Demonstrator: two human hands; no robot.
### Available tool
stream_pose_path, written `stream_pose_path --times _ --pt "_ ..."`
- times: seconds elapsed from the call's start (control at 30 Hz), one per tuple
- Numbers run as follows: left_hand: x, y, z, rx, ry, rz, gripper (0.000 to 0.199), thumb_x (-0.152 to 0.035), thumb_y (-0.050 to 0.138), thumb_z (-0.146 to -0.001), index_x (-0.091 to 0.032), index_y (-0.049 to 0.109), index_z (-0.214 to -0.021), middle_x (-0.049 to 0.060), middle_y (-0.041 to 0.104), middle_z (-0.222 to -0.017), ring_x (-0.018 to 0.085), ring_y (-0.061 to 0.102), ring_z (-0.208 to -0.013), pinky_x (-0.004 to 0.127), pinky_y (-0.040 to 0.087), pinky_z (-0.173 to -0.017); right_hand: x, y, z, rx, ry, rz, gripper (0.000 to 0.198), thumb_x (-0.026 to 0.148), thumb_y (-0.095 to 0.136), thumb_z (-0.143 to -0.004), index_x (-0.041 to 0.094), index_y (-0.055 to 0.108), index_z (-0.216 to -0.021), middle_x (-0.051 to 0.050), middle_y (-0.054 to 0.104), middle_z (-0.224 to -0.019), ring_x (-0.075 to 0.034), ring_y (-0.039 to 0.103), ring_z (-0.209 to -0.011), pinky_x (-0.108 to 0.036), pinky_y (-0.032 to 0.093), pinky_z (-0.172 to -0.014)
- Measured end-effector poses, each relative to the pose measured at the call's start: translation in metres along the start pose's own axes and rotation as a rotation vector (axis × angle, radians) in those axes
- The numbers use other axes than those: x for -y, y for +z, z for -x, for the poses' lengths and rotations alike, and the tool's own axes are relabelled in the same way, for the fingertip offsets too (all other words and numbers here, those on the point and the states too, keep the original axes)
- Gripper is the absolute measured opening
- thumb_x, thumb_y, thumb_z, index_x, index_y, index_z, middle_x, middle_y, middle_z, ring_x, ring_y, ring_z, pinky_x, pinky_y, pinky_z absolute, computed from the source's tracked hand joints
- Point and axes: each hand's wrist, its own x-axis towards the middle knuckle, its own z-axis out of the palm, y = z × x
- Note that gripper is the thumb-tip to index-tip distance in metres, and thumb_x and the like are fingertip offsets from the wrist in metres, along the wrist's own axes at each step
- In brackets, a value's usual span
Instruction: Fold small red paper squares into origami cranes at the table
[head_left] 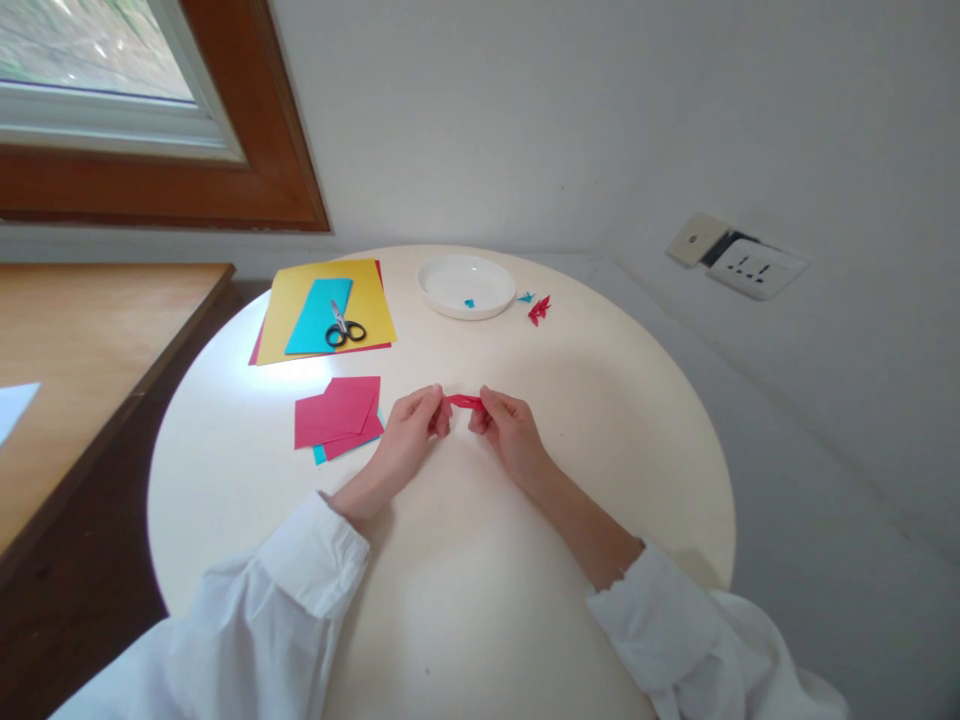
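Over the white table (622,420), both curled hands (405,430) (514,437) pinch opposite ends of a folded red paper (464,402).

Inscriptions, labels, brands, numbers, signs: none that you can read.
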Motion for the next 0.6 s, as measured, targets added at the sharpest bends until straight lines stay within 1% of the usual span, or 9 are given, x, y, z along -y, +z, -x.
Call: stream_pose_path --times 0.1,0.13,0.2,0.3,0.47,0.6 --pt "-0.0025 0.0011 0.0000 -0.004 0.020 0.006 0.021 -0.034 0.059 -0.074 -0.016 0.053 -0.065 -0.003 0.051 -0.059 0.010 0.049 -0.058 0.024 0.039 -0.059 0.0019 0.0015 -0.0003 -0.025 0.047 -0.098 0.042 0.054 0.063 -0.068 0.018 0.051 -0.049 0.002 0.045 -0.049 -0.010 0.040 -0.050 -0.028 0.033 -0.055" --pt "-0.0029 0.0017 0.0002 -0.001 0.030 -0.007 0.017 -0.032 0.062 -0.072 -0.016 0.056 -0.070 -0.003 0.053 -0.061 0.010 0.050 -0.059 0.024 0.039 -0.059 0.0024 0.0020 -0.0003 -0.028 0.060 -0.116 0.042 0.054 0.064 -0.067 0.018 0.051 -0.049 0.002 0.046 -0.049 -0.010 0.040 -0.050 -0.028 0.034 -0.055" --pt "-0.0033 0.0028 0.0007 0.014 0.053 -0.034 0.018 -0.030 0.066 -0.069 -0.015 0.058 -0.076 -0.002 0.056 -0.064 0.010 0.052 -0.061 0.023 0.040 -0.059 0.0030 0.0027 -0.0003 -0.023 0.079 -0.139 0.041 0.054 0.065 -0.065 0.018 0.052 -0.050 0.002 0.047 -0.049 -0.010 0.040 -0.050 -0.028 0.034 -0.054" --pt "-0.0028 0.0037 0.0011 0.038 0.068 -0.068 0.020 -0.032 0.067 -0.070 -0.015 0.060 -0.078 -0.001 0.060 -0.066 0.011 0.055 -0.062 0.023 0.042 -0.060 0.0030 0.0029 0.0000 0.007 0.093 -0.149 0.040 0.053 0.066 -0.065 0.017 0.052 -0.051 0.002 0.047 -0.050 -0.010 0.040 -0.050 -0.028 0.034 -0.054" --pt "-0.0029 0.0032 0.0005 0.042 0.085 -0.124 0.018 -0.031 0.064 -0.073 -0.014 0.059 -0.073 0.002 0.063 -0.066 0.013 0.058 -0.064 0.025 0.043 -0.061 0.0017 0.0020 0.0007 0.072 0.101 -0.085 0.041 0.053 0.064 -0.067 0.017 0.052 -0.050 0.002 0.047 -0.051 -0.010 0.041 -0.052 -0.027 0.033 -0.055" --pt "-0.0046 0.0036 0.0006 0.055 0.090 -0.123 0.018 -0.031 0.062 -0.074 -0.015 0.057 -0.071 0.002 0.062 -0.065 0.014 0.058 -0.063 0.026 0.043 -0.060 -0.0001 0.0014 0.0003 0.081 0.094 -0.053 0.041 0.053 0.063 -0.067 0.017 0.053 -0.050 0.003 0.048 -0.050 -0.009 0.041 -0.051 -0.026 0.033 -0.054"
